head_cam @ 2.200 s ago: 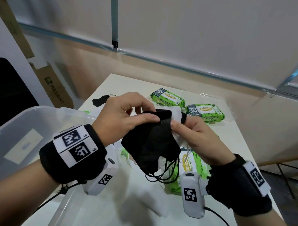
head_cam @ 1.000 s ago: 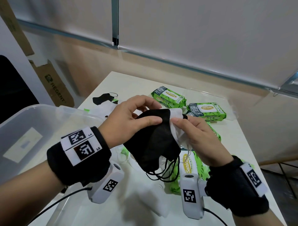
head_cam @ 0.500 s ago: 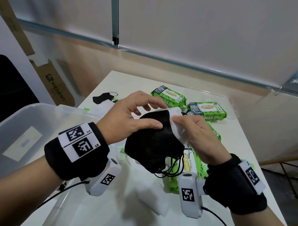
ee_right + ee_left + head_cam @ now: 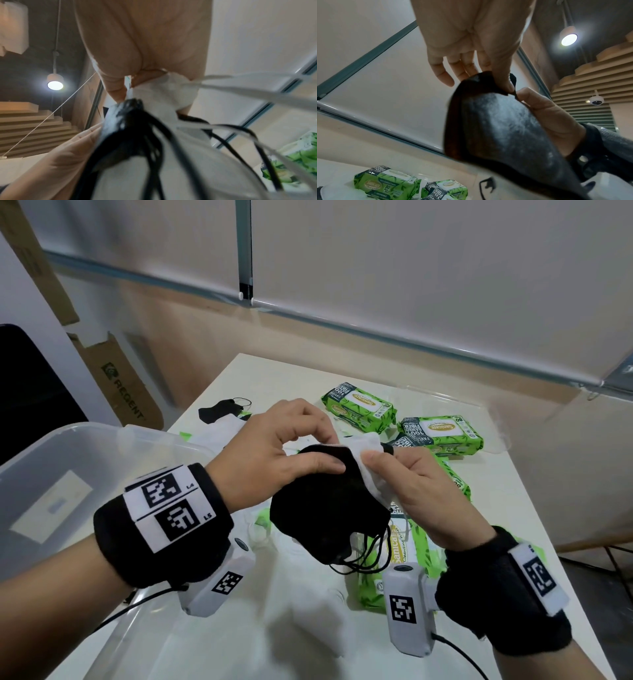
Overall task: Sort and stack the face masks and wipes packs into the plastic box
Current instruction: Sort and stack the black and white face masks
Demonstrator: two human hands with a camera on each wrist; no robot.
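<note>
Both hands hold a small stack of face masks above the table. My left hand (image 4: 327, 455) pinches the top edge of the black masks (image 4: 322, 508), thumb on the front; its other fingers arch above. In the left wrist view, my left hand (image 4: 502, 81) has thumb and forefinger on the black masks (image 4: 496, 128). My right hand (image 4: 375, 458) pinches a white mask (image 4: 368, 465) at the stack's right side; ear loops dangle below. The right wrist view shows my right hand (image 4: 127, 88) gripping the white mask (image 4: 159, 92). The clear plastic box (image 4: 68, 446) stands at left.
Green wipes packs lie on the white table: one far back (image 4: 359, 405), one to its right (image 4: 442, 434), another under my hands (image 4: 407, 556). A lone black mask (image 4: 219, 410) lies at the far left. A white mask (image 4: 318, 621) lies near the front edge.
My left fingers have lifted off the black masks and arched, the thumb staying on. The white mask's corner now shows more under my right thumb. The stack has stayed in place.
</note>
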